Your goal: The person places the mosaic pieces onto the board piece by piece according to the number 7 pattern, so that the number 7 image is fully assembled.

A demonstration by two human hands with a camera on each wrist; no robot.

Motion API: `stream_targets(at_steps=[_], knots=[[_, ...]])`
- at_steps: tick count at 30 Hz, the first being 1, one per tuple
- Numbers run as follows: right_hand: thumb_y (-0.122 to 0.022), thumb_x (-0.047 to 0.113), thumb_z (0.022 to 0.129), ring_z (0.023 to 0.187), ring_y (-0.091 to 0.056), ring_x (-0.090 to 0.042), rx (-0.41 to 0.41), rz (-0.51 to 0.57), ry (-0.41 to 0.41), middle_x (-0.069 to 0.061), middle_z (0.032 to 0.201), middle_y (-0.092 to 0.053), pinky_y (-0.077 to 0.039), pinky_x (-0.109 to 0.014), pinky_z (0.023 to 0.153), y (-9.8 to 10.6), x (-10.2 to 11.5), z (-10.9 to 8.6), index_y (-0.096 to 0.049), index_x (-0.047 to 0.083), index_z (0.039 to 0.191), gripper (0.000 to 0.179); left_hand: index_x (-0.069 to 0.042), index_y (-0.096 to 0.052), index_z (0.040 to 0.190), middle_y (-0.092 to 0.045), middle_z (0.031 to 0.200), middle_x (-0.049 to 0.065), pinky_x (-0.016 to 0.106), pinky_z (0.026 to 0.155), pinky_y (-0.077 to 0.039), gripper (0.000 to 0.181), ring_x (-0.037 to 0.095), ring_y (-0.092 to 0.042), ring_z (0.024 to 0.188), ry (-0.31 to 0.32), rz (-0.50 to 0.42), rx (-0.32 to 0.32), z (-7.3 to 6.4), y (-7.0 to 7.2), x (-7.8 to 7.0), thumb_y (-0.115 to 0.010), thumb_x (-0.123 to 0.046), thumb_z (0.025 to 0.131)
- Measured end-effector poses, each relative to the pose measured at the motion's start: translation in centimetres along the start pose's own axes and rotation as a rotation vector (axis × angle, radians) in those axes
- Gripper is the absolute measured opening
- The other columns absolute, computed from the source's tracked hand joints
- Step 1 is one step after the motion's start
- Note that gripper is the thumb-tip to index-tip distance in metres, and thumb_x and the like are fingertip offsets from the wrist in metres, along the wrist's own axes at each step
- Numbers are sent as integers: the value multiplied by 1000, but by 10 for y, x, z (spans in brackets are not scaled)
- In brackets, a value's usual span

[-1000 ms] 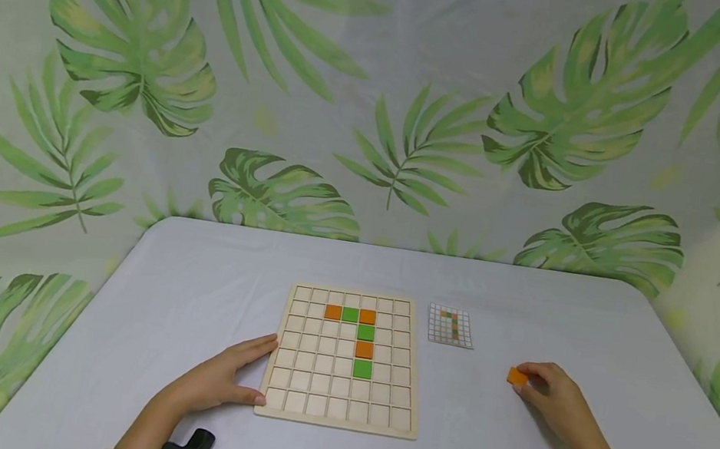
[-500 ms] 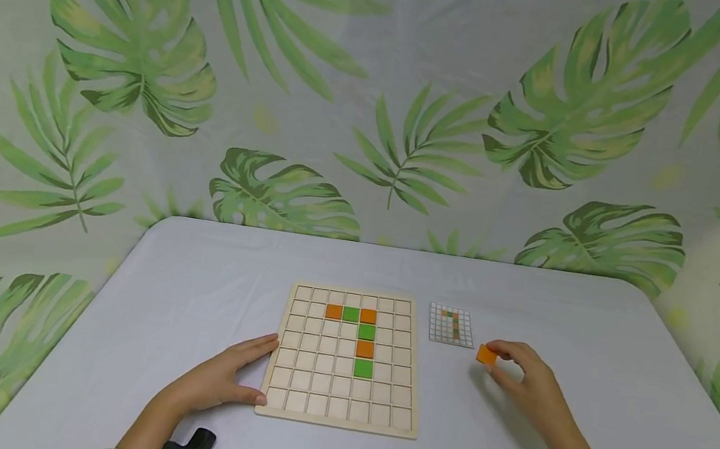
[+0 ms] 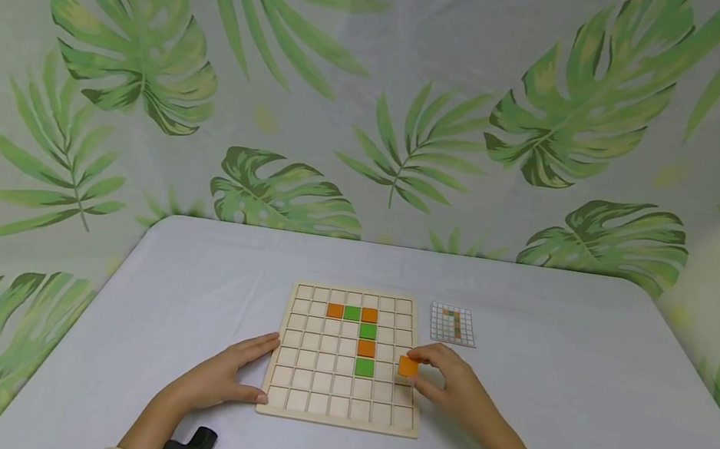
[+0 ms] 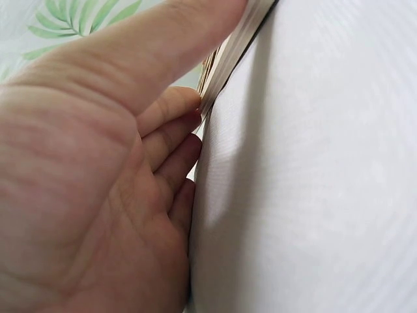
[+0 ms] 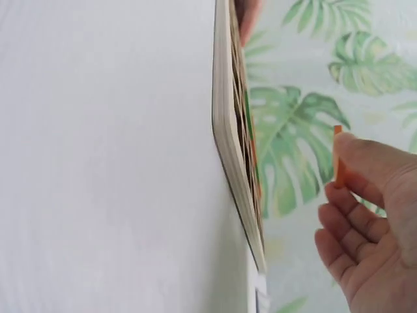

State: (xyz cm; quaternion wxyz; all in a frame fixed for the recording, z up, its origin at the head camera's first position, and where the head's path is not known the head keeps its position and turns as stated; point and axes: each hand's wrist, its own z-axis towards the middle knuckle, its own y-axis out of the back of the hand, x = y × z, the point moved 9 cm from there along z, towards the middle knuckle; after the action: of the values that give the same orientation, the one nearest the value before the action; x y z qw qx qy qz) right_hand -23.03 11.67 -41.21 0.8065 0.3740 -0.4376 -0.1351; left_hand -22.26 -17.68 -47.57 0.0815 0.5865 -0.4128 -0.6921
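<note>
A wooden grid board (image 3: 302, 380) lies on the table, with orange and green square tiles set in its cells in the shape of a 7. The lowest of these is a green tile (image 3: 364, 367). My left hand (image 3: 218, 376) rests at the board's left edge, thumb and fingertips against the side and the fingers fairly straight. Between thumb and fingers my right hand (image 3: 457, 390) pinches an orange tile (image 3: 408, 366), which overlaps the board's right edge in the head view. From the right wrist, the thin orange tile (image 5: 338, 156) shows edge-on, raised above the board (image 5: 225, 85).
A small printed card (image 3: 453, 324) with a coloured grid pattern lies right of the board's upper corner. White cloth covers the table (image 3: 596, 330), and a leaf-printed curtain (image 3: 428, 48) hangs behind it. Black wrist devices (image 3: 190, 447) sit at both wrists.
My right hand has carried the orange tile leftward from the right side of the table to the board's right edge. The left hand and the tiles on the board stay put.
</note>
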Motion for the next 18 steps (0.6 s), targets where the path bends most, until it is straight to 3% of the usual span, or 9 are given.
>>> stream_targets(at_steps=[11,18], knots=[[-68,25,80,98,-52,-7,112,57,-79,11,104,-56,-44,-28,85,-51,4,3,-59,15,104,28,-7,-32,140,-24,146,5,51,102,-18,89,29,-17,132,-2,-2,3,1,-1,0,-73,-42,69],[-70,24,78,95,-49,-8,101,-3,-10,11,101,-56,-44,-27,82,-67,14,3,-61,15,100,26,-6,-33,139,-25,145,6,50,102,-18,89,30,-18,132,0,1,1,0,0,-1,-73,-42,68]])
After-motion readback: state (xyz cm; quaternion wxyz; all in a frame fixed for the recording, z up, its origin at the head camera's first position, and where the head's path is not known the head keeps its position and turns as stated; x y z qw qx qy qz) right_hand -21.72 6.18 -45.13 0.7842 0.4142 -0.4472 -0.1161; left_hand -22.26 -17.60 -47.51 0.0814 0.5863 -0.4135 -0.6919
